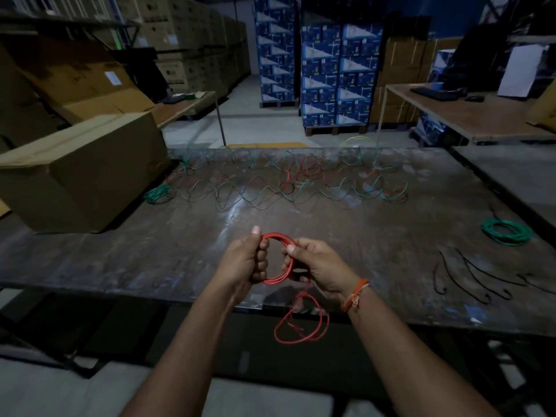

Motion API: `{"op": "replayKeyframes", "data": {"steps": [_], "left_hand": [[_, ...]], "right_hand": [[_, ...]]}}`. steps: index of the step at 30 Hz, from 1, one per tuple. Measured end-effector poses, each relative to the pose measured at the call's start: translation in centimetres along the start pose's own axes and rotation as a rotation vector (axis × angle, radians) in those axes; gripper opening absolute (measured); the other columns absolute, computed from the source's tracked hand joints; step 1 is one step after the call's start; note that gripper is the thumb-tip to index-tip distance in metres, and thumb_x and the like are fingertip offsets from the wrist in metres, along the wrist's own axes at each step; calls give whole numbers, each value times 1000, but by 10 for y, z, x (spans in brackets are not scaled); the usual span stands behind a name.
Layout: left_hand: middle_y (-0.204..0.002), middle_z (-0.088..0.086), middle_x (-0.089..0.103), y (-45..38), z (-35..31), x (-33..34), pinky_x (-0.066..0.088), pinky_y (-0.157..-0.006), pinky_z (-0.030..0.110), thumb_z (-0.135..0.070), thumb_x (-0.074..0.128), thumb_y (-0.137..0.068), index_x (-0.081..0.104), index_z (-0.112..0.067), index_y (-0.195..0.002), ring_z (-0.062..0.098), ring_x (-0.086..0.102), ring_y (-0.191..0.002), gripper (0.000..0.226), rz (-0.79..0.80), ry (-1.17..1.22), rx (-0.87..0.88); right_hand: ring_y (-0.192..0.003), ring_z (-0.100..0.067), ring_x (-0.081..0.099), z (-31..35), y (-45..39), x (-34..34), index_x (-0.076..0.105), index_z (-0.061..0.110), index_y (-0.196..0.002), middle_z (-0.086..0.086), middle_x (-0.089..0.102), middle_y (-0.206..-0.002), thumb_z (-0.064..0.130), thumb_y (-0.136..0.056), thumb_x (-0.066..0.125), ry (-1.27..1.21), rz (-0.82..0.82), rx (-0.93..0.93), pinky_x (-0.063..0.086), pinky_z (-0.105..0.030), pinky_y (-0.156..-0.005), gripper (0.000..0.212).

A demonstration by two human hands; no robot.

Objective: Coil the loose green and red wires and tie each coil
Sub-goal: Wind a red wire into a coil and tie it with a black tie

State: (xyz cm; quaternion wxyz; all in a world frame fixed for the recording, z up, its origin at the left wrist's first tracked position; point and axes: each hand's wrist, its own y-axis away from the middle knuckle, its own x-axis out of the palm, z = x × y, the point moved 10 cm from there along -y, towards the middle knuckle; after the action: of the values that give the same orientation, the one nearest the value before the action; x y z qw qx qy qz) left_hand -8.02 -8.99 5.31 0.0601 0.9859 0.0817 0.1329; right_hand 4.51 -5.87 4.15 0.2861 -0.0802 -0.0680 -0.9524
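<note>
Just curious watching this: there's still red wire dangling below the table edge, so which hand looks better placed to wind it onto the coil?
The right hand: the loose tail hangs beneath it, while the left hand grips the red coil, steadying it.

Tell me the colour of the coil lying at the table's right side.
Green coil, head view.

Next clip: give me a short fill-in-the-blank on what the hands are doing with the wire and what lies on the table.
1. Both hands, left hand and right hand, hold a coil of ____ wire.
2. The loose tail of that wire hangs ____ the table's near edge.
3. The finished coil at the right of the table is ____.
4. The black ties lie on the table at the person's ____ side.

Missing words: red; below; green; right
</note>
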Motion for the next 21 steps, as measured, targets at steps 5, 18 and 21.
{"op": "replayKeyframes", "data": {"steps": [5, 18, 21], "left_hand": [[-59, -2, 37, -2, 3, 0, 33, -49, 24, -32, 37, -108, 56, -8, -87, 11, 33, -50, 37, 71, -30, -52], [-60, -7, 40, -52, -49, -32, 29, -49, 28, -42, 53, -100, 54, -11, -90, 11, 34, -52, 33, 70, -403, 261], [-65, -3, 55, -62, -75, -46, 40, -56, 34, -42, 48, -102, 55, -19, -80, 14, 51, -59, 33, -107, -765, 533]], "right_hand": [[-66, -12, 55, 6, -16, -4, 65, 12, -96, 5, 55, -70, 19, -107, 44, 353, -245, -142, 45, -30, -62, 24], [-64, -3, 50, 32, -72, 15, 56, 21, -87, 8, 57, -75, 30, -109, 40, 512, -169, -183, 41, -22, -60, 28], [-75, -13, 48, 34, -90, 23, 55, 22, -85, 11, 55, -73, 28, -109, 40, 352, -147, -165, 39, -21, -60, 29]]}}
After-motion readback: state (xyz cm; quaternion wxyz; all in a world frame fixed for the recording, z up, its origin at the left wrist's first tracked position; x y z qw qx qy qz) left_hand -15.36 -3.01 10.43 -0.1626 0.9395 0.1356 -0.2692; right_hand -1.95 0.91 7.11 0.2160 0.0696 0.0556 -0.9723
